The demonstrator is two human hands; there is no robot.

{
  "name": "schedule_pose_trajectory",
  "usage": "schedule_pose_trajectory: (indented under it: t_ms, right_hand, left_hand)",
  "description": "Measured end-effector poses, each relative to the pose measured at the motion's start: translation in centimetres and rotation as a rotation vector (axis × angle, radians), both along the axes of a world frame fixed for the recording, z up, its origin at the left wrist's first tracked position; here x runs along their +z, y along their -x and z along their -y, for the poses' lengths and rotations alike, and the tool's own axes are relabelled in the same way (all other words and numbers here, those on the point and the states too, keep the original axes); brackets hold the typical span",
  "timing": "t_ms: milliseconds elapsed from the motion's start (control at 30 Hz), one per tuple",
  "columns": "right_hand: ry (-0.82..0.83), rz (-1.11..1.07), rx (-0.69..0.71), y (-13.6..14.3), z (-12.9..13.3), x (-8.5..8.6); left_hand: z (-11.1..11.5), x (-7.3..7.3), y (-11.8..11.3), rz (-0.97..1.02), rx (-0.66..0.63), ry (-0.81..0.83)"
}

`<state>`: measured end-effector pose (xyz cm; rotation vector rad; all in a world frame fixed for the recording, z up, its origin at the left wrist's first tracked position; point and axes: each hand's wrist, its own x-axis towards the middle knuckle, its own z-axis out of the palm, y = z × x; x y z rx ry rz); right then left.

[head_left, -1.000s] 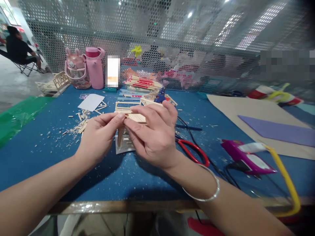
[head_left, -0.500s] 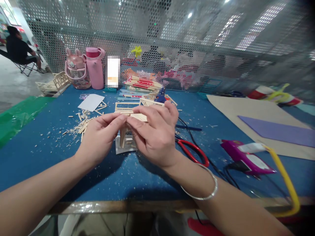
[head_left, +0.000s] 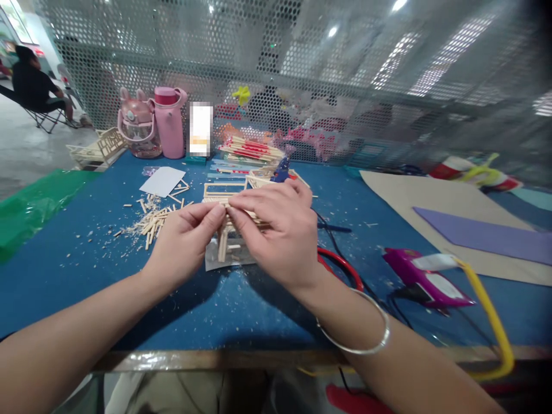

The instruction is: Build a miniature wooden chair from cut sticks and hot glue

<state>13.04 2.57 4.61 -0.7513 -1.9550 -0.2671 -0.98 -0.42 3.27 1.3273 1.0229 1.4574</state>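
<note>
A small model built of thin wooden sticks (head_left: 222, 246) stands in the middle of the table, a leg of it showing below my fingers. My left hand (head_left: 181, 241) is closed, with thumb and index finger pinched at the model's top edge. Right beside those fingertips, my right hand (head_left: 282, 236) pinches the same edge, its other fingers curled over the model. The hands hide the exact piece between the fingertips and much of the model. Beneath it lies a clear plastic sheet (head_left: 213, 261).
Cut stick pieces (head_left: 153, 224) and crumbs lie left, near white paper (head_left: 163, 181). Behind are pink bottles (head_left: 170, 126) and bundled sticks (head_left: 252, 149). On the right are a red-handled tool (head_left: 345, 265), a magenta device (head_left: 431, 282) with a yellow cord, and cardboard (head_left: 388, 190). A person (head_left: 34, 83) sits far left.
The view has shifted slightly. My right hand has turned flatter over the model, its fingers lower and closer together. Both hands keep their pinch at the top edge.
</note>
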Motion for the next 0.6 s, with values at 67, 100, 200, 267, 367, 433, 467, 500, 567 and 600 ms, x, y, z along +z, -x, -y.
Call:
schedule_pose_trajectory:
  t_ms: [67, 100, 200, 267, 367, 433, 467, 500, 567, 600]
  right_hand:
    - [0.058, 0.026, 0.005, 0.0, 0.0, 0.6]
    - [0.091, 0.049, 0.004, 0.0, 0.0, 1.0]
    - [0.158, 0.107, 0.003, -0.4, -0.1, 2.1]
    - [0.140, 0.113, 0.002, -1.0, -0.4, 2.9]
    - [0.075, 0.170, 0.010, -1.9, -0.9, 4.3]
    - [0.067, 0.339, 0.072, -2.4, -1.2, 5.4]
    - [0.070, 0.452, 0.111, -2.5, -1.3, 5.9]
    - [0.070, 0.564, 0.145, -2.5, -1.5, 6.5]
    - [0.054, 0.729, 0.178, -2.4, -1.7, 7.6]
    - [0.042, 0.776, 0.176, -2.2, -1.8, 8.1]
  left_hand:
    - [0.0, -0.2, 0.1, -0.051, 0.000, -0.053]
    - [0.0, -0.3, 0.1, -0.074, 0.004, -0.078]
    - [0.2, -0.5, -0.1, -0.088, 0.001, -0.070]
    - [0.3, -0.5, -0.2, -0.058, -0.005, -0.023]
    - [0.4, -0.4, -0.2, -0.020, 0.008, 0.000]
    - [0.3, -0.3, -0.2, -0.036, 0.002, -0.017]
    - [0.2, -0.3, -0.1, -0.051, -0.006, -0.026]
    - [0.2, -0.3, -0.1, -0.057, -0.018, -0.030]
    - [0.2, -0.4, -0.1, -0.017, -0.015, -0.014]
    - [0.1, -0.5, -0.1, 0.019, -0.003, -0.002]
